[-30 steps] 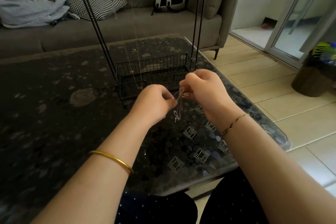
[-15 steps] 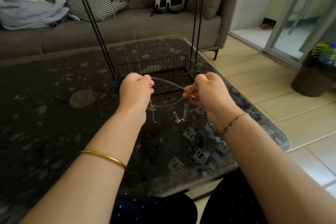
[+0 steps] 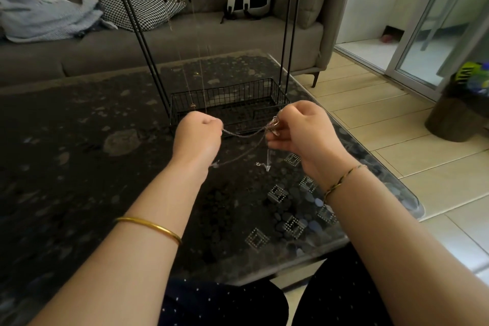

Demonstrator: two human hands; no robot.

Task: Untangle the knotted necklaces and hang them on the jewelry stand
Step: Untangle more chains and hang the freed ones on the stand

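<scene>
A thin silver necklace chain [image 3: 244, 134] is stretched between my two hands, just in front of the stand's wire basket. My left hand [image 3: 198, 137] pinches one end, fingers curled. My right hand [image 3: 301, 130] pinches the tangled bunch at the other end. A second strand sags lower between them, and a short end with a small pendant [image 3: 267, 165] dangles under my right hand. The black wire jewelry stand [image 3: 156, 82] rises behind, with hooks on its top bar. Thin gold chains [image 3: 197, 82] hang from it down to the basket [image 3: 225, 94].
The dark patterned glass table [image 3: 79, 167] lies under everything; its right edge [image 3: 397, 188] is close to my right wrist. A grey sofa [image 3: 105, 53] with a checked cushion and a backpack stands behind. Tiled floor and a dark pot [image 3: 457, 114] are to the right.
My hands, close together a second ago, have pulled apart and stretched the chain between them. Since the last frame the left hand has come back slightly toward the right.
</scene>
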